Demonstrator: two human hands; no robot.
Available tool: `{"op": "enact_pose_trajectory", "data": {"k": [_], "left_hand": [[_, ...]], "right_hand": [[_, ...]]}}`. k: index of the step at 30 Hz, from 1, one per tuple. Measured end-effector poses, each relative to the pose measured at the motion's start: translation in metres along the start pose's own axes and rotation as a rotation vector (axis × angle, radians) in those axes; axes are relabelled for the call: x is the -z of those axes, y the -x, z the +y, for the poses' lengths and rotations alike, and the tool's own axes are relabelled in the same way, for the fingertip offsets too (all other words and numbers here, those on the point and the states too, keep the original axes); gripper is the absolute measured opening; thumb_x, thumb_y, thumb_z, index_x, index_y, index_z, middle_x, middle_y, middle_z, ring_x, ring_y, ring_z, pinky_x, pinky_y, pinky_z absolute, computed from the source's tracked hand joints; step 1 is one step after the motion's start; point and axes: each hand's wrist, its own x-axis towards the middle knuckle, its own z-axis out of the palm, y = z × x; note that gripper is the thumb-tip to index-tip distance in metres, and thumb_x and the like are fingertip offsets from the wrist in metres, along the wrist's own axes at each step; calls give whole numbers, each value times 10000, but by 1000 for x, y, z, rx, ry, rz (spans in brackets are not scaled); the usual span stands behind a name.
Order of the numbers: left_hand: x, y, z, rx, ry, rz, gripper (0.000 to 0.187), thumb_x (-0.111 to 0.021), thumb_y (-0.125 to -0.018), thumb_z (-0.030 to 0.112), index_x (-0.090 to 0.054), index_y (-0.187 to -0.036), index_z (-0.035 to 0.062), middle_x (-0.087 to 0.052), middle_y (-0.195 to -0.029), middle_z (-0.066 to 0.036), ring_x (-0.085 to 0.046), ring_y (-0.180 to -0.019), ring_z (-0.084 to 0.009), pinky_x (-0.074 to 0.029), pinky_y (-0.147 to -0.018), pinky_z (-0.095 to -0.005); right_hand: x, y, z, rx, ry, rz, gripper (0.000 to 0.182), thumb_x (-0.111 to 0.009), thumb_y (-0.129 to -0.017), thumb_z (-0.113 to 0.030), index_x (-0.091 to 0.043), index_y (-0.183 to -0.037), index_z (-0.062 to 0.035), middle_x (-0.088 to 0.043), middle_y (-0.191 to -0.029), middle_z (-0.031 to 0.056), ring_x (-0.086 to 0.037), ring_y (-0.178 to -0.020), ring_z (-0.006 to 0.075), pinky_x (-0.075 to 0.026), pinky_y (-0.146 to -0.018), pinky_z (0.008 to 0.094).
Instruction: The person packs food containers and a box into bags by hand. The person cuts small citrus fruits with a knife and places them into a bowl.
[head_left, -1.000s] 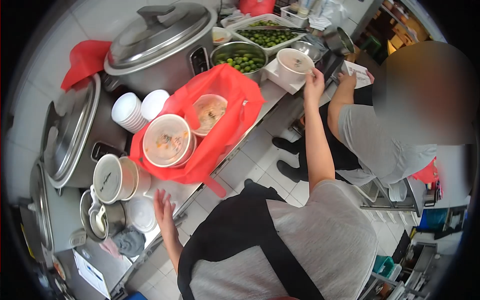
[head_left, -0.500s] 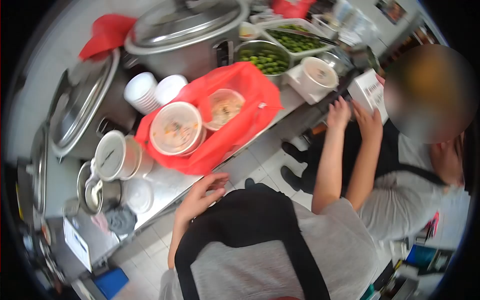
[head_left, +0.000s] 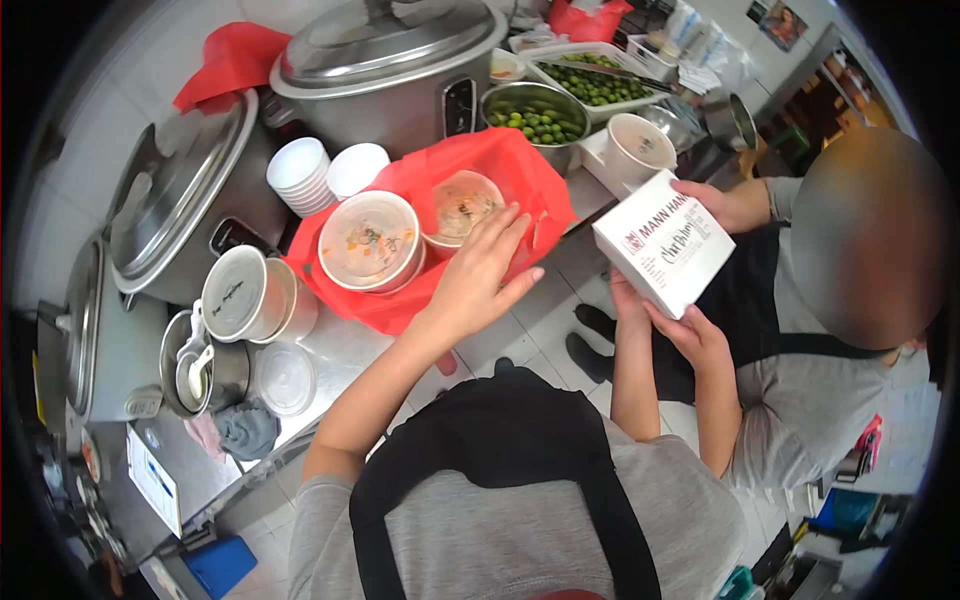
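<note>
We see the wearer's right grip closed on the lower edge of a white box, steadied too by a co-worker's hands, apparently sharing its weight as it tilts in the air beside the table. The left grip, fingers spread and grasping nothing, hangs over a red bag; we cannot tell whether it touches. The bag lies wide around two upright lidded tubs, which we judge keeps their contents level. Nearby, white bowls stand nested, seemingly saving room.
</note>
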Motion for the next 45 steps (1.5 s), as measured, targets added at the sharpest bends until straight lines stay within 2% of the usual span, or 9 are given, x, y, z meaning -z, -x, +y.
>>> {"op": "enact_pose_trajectory", "data": {"k": [6, 11, 16, 25, 32, 34, 37, 42, 45], "left_hand": [[-70, -24, 37, 500, 1362, -99, 1020, -655, -755, 452, 20, -1408, 54, -106, -1446, -217, -215, -1293, -391, -276, -999, -487], [-77, -55, 52, 612, 1515, -169, 937, -643, -750, 462, -49, -1392, 125, -186, -1418, -190, -134, -1336, -341, -198, -1020, -551], [-54, -44, 43, 592, 1873, 37, 644, -613, -747, 245, -294, -1290, 113, -453, -1222, -101, -429, -1161, -253, -356, -934, -521], [70, 10, -12, 438, 1427, -17, 539, -597, -751, 230, -390, -1187, -10, -546, -1052, -110, -551, -977, -175, -445, -834, -308], [148, -26, -57, 487, 1195, -44, 446, -502, -859, 426, -454, -1102, 54, -560, -1013, -92, -581, -835, -165, -470, -721, -314], [152, -37, -79, 458, 1005, 358, 358, -473, -886, 364, -529, -1070, 61, -602, -967, -117, -597, -831, -193, -465, -748, -351], [94, -46, -171, -53, -23, -78, 237, -580, -804, 224, -651, -1007, 123, -589, -1106, -146, -543, -1044, -309, -431, -883, -381], [-26, -93, -304, 250, 565, -229, 263, -628, -775, 200, -652, -1032, 150, -601, -1088, -164, -556, -1038, -293, -443, -875, -342], [63, -79, -216, 220, 337, -265, 401, -652, -744, 135, -575, -1126, 43, -591, -1125, -135, -578, -1002, -235, -449, -873, -328]], "right_hand": [[-23, 17, 8, -199, -5, -187, 591, -455, -855, -451, -371, -1318, -94, -395, -1337, 161, -433, -1173, 367, -353, -948, 581], [-24, 21, 4, -70, 57, -21, 696, -481, -823, -522, -318, -1351, -98, -363, -1364, 143, -431, -1178, 353, -346, -968, 541], [-33, 24, -8, -110, 54, -41, 734, -484, -813, -548, -298, -1360, -94, -365, -1364, 136, -434, -1175, 347, -354, -971, 515], [-129, 49, 18, -457, 448, -351, 894, -541, -766, -603, -266, -1340, 24, -409, -1304, 172, -471, -1146, 287, -417, -937, 383], [-175, 49, 105, -597, 464, -18, 584, -570, -780, -225, -386, -1270, 34, -508, -1207, 183, -509, -1110, 288, -451, -904, 396], [-189, 33, 118, -540, 246, 20, 564, -543, -811, -246, -373, -1281, 16, -495, -1231, 162, -519, -1096, 294, -424, -937, 401], [-195, 6, 147, -574, 47, 11, 594, -518, -795, -362, -383, -1297, -75, -476, -1257, 109, -476, -1132, 289, -383, -966, 463], [-178, 0, 185, -565, 87, -103, 633, -523, -775, -369, -348, -1323, -104, -425, -1311, 103, -403, -1199, 333, -276, -975, 614], [-126, 2, 173, -562, 173, 12, 606, -528, -784, -303, -361, -1316, -65, -433, -1320, 112, -422, -1205, 296, -318, -1008, 492]]}}
